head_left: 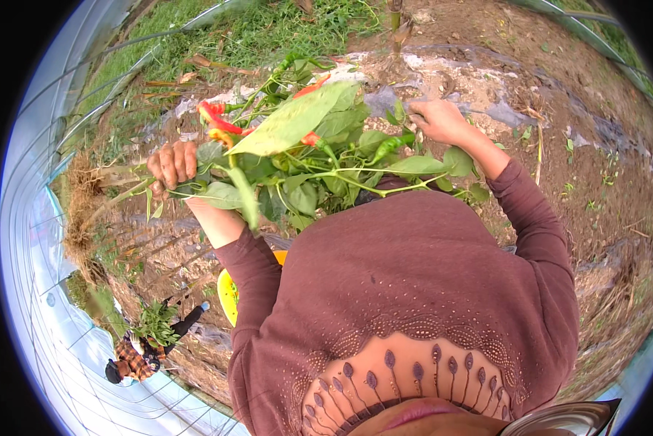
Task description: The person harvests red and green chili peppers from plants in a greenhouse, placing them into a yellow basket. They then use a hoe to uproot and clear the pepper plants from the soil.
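Observation:
My left hand (172, 166) is closed around the stems of an uprooted pepper plant (304, 191), close to its root end. Dry, fibrous roots (81, 204) stick out to the left of that fist. Leafy branches spread across the front of my body. Among them hang red peppers (217, 119), an orange pepper (221, 136) and a green pepper (390, 147). My right hand (438, 121) is at the far end of the foliage, its fingers curled beside a small leaf (398, 111). Whether those fingers pinch anything cannot be made out.
A yellow container (228, 297) shows partly behind my left arm. At lower left another person (135, 357) holds a leafy plant (157, 322). Torn plastic mulch film (384, 101) lies on the soil, near an upright stalk (396, 27). Greenhouse film (37, 261) curves along the left.

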The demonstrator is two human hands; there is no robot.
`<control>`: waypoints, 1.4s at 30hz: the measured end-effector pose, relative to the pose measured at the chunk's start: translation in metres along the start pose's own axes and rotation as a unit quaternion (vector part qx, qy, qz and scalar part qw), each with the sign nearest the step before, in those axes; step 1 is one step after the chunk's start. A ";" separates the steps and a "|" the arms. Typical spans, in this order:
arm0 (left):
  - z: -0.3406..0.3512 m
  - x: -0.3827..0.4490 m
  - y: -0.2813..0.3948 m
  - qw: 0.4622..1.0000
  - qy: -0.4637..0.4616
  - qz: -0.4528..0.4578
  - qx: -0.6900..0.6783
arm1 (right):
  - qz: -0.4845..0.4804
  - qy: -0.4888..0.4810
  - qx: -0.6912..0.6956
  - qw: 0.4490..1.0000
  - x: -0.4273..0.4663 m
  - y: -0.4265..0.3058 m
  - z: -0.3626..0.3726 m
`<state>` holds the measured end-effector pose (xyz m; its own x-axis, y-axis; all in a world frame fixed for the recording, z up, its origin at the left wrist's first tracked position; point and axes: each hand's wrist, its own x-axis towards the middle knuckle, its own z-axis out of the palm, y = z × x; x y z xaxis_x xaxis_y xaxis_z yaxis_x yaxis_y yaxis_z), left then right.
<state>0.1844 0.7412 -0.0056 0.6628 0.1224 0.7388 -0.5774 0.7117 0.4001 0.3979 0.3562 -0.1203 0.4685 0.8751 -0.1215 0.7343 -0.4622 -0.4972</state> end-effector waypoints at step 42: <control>0.051 0.031 -0.002 0.948 -0.295 -0.091 -0.072 | 0.021 0.063 0.312 0.948 -0.005 0.030 -0.049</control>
<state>0.1821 0.7082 0.0438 0.3373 -0.3895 0.8570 -0.3798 0.7767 0.5025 0.4423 0.3309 -0.0925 0.5741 0.8160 -0.0681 0.2995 -0.2867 -0.9100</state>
